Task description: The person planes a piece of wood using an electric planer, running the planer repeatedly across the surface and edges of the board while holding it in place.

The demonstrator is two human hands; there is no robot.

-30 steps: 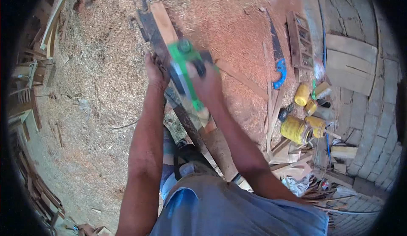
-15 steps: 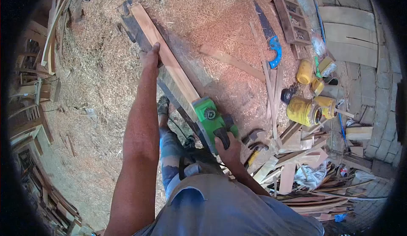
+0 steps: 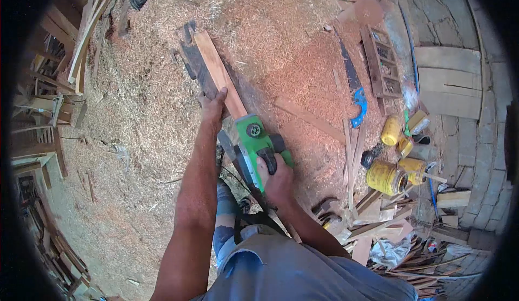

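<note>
My right hand is wrapped round the black rear handle of a green electric planer. The planer rests on a long wooden board and covers its near part. At the board's left edge, just ahead of the planer, my left hand grips it with the thumb on top; the other fingers are partly hidden. Beneath the board is a dark, worn support beam that slants away from my body.
Wood shavings cover the ground. To the right lie a blue-handled handsaw, a compartmented wooden box, yellow containers and a heap of offcuts. Timber leans at the left. A dark cable runs near my leg.
My right hand has pushed the planer forward along the board, closer to my left hand. My left hand keeps its hold on the board. The whole view has shifted somewhat.
</note>
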